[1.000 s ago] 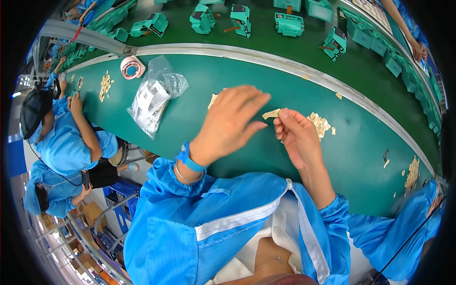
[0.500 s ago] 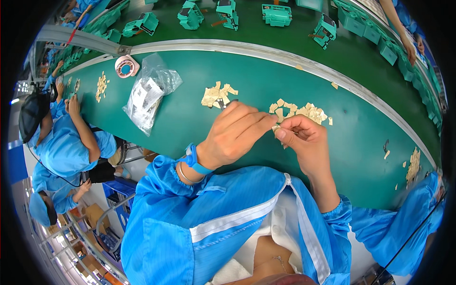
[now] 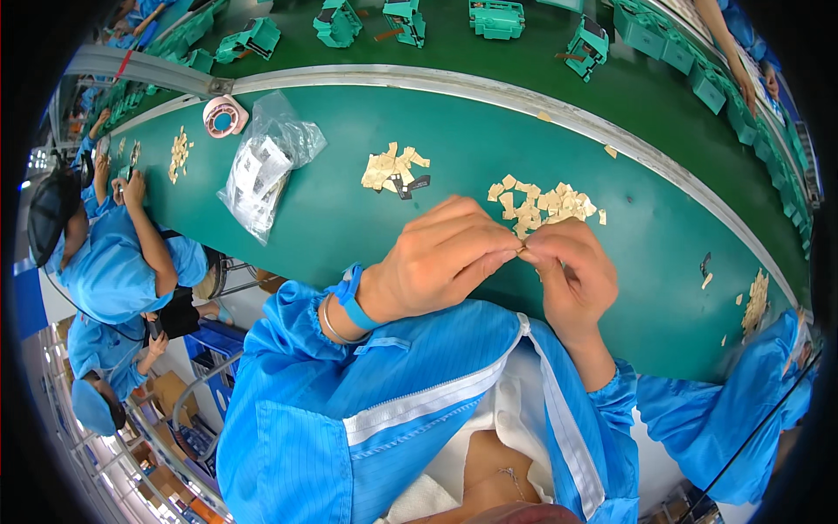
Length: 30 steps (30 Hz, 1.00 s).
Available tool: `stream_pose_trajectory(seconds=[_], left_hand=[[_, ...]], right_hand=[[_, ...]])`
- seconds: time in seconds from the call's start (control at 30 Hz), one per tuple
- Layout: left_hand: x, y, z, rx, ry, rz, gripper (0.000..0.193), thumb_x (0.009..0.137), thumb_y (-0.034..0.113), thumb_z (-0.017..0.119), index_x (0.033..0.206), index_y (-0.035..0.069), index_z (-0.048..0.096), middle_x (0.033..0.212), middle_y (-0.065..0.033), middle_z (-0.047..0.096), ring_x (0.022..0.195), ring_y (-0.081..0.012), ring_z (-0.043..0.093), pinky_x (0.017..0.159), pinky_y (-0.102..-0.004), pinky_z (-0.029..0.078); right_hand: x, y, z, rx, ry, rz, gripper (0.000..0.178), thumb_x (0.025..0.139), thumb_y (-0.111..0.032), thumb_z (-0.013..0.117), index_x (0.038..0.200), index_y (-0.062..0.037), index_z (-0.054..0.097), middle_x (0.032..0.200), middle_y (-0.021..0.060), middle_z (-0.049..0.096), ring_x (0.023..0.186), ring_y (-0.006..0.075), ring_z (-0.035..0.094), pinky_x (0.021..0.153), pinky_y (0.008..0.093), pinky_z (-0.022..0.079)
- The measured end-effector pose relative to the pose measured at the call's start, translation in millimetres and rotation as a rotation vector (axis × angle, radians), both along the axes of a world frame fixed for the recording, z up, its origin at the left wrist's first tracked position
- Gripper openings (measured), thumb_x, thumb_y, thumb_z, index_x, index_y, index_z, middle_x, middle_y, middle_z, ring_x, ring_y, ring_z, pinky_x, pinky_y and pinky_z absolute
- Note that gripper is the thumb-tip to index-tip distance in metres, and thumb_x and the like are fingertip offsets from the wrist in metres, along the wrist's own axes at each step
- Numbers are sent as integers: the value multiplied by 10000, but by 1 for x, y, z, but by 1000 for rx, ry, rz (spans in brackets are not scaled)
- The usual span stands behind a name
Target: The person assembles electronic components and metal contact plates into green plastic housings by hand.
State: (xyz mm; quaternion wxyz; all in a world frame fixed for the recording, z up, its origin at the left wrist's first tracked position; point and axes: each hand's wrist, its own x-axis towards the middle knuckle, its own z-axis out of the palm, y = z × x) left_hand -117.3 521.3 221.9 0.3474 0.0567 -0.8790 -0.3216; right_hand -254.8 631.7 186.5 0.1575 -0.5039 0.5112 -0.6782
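My left hand (image 3: 449,258) and my right hand (image 3: 576,275) meet over the near part of the green table, fingertips touching. Both are closed in a pinch on a small tan piece (image 3: 522,250), mostly hidden by the fingers. Just beyond them lies a loose heap of small cream-coloured pieces (image 3: 559,203), like cut bits of paper or tape. Farther left is a second heap of cream pieces (image 3: 384,168), with a small flat black part (image 3: 412,186) against its near side.
A clear plastic bag (image 3: 266,170) of parts and a pink tape roll (image 3: 224,116) lie at left. Beyond a metal rail (image 3: 419,77), green housings (image 3: 496,19) stand on a dark green belt. Co-workers in blue (image 3: 113,253) sit left, another blue sleeve (image 3: 716,419) right.
My left hand has dropped a little nearer to me, and its fingertips now meet the right hand's at the piece. The black part beside the left heap has come into full view.
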Motion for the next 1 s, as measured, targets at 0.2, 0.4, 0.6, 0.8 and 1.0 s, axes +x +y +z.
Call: stream_pose_trajectory(seconds=[0.2,0.4,0.6,0.8,1.0], left_hand=[[0,5,3,190,-84,2,122,733,-18,706,844,-6,658,746,-101,650,646,-205,596,554,-280,462],[-5,7,3,250,-93,14,94,726,-4,694,806,18,650,720,-87,630,626,-215,583,541,-299,459],[-5,0,1,204,-105,73,131,720,-38,699,840,0,664,742,-97,649,628,-194,588,541,-281,449],[-12,5,4,-104,-14,74,186,667,-40,717,838,13,665,731,-83,640,645,-212,586,560,-287,453],[-12,6,3,-56,-16,67,193,656,-41,722,832,11,662,726,-82,636,645,-211,587,570,-284,452]], right_hand=[[1,3,-12,-173,481,-292,204,611,48,698,796,-33,665,823,98,575,647,205,564,517,288,444],[-11,-2,-15,-175,559,-239,229,588,44,685,795,-37,631,875,82,531,645,232,545,497,299,418],[-15,7,-21,-230,481,-183,295,661,69,664,926,-32,585,894,99,555,679,238,547,550,303,445],[-12,3,1,32,-86,36,224,752,82,660,947,5,581,840,124,613,674,210,576,607,283,469],[-15,0,1,-49,114,1,164,738,97,659,872,25,597,770,120,618,670,208,581,604,280,470]])
